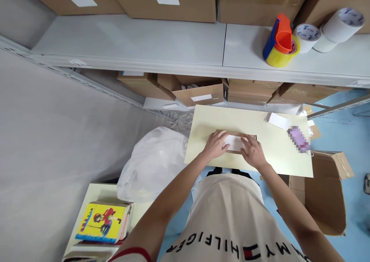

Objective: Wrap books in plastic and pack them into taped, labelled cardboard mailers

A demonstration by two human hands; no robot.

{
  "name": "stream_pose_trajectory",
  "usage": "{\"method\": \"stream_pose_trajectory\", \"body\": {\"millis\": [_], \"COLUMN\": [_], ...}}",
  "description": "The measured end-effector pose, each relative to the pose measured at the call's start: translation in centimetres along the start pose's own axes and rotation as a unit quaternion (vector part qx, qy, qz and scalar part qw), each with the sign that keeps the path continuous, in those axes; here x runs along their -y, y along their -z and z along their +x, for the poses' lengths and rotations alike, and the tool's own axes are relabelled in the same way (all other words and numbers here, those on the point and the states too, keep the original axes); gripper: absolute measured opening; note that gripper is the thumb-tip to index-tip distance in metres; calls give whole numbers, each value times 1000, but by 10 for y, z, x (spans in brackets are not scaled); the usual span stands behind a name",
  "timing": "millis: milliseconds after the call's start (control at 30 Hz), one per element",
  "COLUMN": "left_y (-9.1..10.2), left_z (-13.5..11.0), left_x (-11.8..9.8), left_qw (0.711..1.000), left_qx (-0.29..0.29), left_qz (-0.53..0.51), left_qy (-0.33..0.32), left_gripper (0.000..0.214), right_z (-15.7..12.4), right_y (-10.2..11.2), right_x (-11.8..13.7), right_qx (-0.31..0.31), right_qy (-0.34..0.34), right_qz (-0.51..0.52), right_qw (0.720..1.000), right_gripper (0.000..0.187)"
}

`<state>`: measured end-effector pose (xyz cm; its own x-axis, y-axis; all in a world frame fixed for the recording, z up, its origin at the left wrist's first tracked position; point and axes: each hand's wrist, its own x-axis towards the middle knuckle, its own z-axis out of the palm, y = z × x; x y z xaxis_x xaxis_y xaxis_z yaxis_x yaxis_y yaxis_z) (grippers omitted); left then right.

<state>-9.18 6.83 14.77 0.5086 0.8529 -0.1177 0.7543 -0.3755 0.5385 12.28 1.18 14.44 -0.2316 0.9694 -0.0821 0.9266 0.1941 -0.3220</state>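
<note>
A small flat brown cardboard box (236, 133) lies on the pale yellow table (277, 146) in front of me. On its top is a white label (232, 143). My left hand (216, 143) rests over the box's left end, with its fingers spread and touching the label. Over the right end lies my right hand (253, 151), fingers apart and tips at the label's right edge. Both hands are open and press from above. Parts of the box are hidden beneath them.
White labels (279, 121) and a blurred purple object (299, 139) lie at the table's right. A tape dispenser (281, 42) and tape rolls (308, 34) stand on the shelf (138, 38). Left is a white plastic bag (153, 162); right, an open carton (325, 192) on the floor.
</note>
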Motion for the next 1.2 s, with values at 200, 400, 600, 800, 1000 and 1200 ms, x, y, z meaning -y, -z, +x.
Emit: {"method": "stream_pose_trajectory", "body": {"millis": [200, 400, 600, 800, 1000, 1200], "left_y": [-15, -14, 5, 2, -22, -35], "left_z": [-12, -23, -30, -26, -6, -2], "left_x": [11, 35, 51, 45, 14, 18], "left_qw": [969, 956, 956, 960, 992, 999], "left_qx": [123, 153, 165, 135, 55, 6], "left_qz": [82, 121, 98, 78, 75, 32], "left_qy": [-197, -219, -221, -230, -80, 22], "left_gripper": [74, 78, 75, 65, 51, 60], "right_z": [-17, -34, -52, -38, -12, -28], "right_y": [-29, -35, -20, -22, -36, -37], "right_x": [11, -6, -31, -16, 7, -4], "right_qx": [58, 41, 43, 20, 14, -26], "right_qy": [113, 130, 117, 88, 35, -87], "right_qz": [-58, -73, -73, -69, -86, -104], "right_qw": [990, 988, 990, 993, 996, 990], "right_gripper": [70, 69, 57, 52, 58, 64]}}
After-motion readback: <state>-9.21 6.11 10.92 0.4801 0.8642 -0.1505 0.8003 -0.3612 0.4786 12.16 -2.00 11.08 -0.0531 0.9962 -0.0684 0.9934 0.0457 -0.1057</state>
